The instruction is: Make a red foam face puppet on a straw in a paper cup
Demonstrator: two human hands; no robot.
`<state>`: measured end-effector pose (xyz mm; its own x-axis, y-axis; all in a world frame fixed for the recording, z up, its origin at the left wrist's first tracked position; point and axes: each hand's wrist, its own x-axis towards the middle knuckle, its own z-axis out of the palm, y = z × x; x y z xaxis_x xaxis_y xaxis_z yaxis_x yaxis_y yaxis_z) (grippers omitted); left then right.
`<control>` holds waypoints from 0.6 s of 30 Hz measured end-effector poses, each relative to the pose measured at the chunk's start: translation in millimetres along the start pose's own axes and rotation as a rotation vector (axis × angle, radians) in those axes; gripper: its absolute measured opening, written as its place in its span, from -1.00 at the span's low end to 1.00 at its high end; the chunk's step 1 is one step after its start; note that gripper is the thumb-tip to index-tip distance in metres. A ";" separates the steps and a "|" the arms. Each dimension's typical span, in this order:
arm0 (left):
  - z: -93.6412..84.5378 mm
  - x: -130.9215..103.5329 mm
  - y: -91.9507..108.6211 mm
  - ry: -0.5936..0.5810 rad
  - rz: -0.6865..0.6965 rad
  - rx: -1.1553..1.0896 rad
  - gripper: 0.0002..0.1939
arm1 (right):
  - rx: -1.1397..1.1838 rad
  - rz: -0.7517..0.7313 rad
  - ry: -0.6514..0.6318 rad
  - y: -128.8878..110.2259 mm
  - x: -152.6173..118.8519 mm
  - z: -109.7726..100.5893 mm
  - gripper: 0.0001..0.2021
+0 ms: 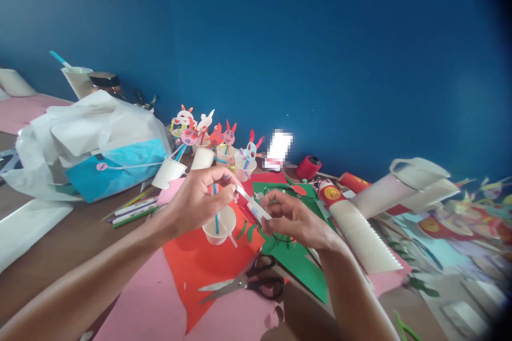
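Note:
In both hands I hold a thin white strip (pixel 253 206) with faint bluish marks, stretched slantwise between them. My left hand (pixel 206 192) pinches its upper end between thumb and fingers. At the lower end, my right hand (pixel 294 217) grips it with curled fingers. Just below the left hand stands a white paper cup (pixel 224 226), a blue straw (pixel 216 218) upright in it. The cup is on orange paper (pixel 196 266). Nearer to me lie black-handled scissors (pixel 242 282) with their blades apart. Green paper (pixel 304 272) lies under the right hand.
Behind the hands stand several paper cups (pixel 203 159) with paper animal figures on straws. At left are a plastic bag (pixel 96 117) and markers (pixel 134 210). A sleeve of stacked cups (pixel 360 234) and a white pitcher (pixel 384 194) lie at right. A blue wall rises behind.

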<state>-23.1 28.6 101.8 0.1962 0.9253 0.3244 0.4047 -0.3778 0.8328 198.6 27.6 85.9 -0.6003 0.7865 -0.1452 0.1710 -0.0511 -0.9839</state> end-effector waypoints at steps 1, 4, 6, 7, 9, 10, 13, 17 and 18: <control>-1.1 -1.1 1.5 0.013 0.017 0.017 -0.87 | 0.009 -0.007 -0.018 -0.9 -0.5 1.2 -0.75; -1.7 -4.0 6.7 -0.034 0.041 0.018 -0.86 | 0.042 -0.053 -0.046 -0.6 2.0 9.4 -0.60; -0.2 -5.4 10.5 -0.076 0.036 0.021 -0.86 | 0.058 -0.095 -0.009 2.6 6.6 17.9 -0.54; 0.6 -6.0 12.4 -0.090 0.025 0.024 -0.85 | 0.057 -0.110 0.030 4.5 9.1 22.4 -0.52; 1.8 -7.1 16.2 -0.115 0.001 0.025 -0.85 | 0.021 -0.120 0.090 7.7 12.9 30.3 -0.53; 1.9 -7.6 18.0 -0.136 -0.008 0.017 -0.85 | -0.003 -0.119 0.105 8.6 13.9 33.1 -0.57; 0.6 -8.4 21.9 -0.185 0.005 -0.027 -0.83 | -0.059 -0.108 0.111 8.8 13.8 36.2 -0.67; -1.3 -7.7 22.5 -0.176 0.049 -0.035 -0.84 | -0.013 -0.098 0.153 8.9 12.8 33.6 -0.70; -1.4 -7.3 21.8 -0.172 0.059 -0.037 -0.84 | 0.011 -0.098 0.159 9.0 13.0 33.1 -0.71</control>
<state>-17.0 13.6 118.2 0.3694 0.8814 0.2944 0.3558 -0.4269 0.8314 166.5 17.0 71.7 -0.4822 0.8755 -0.0314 0.1093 0.0245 -0.9937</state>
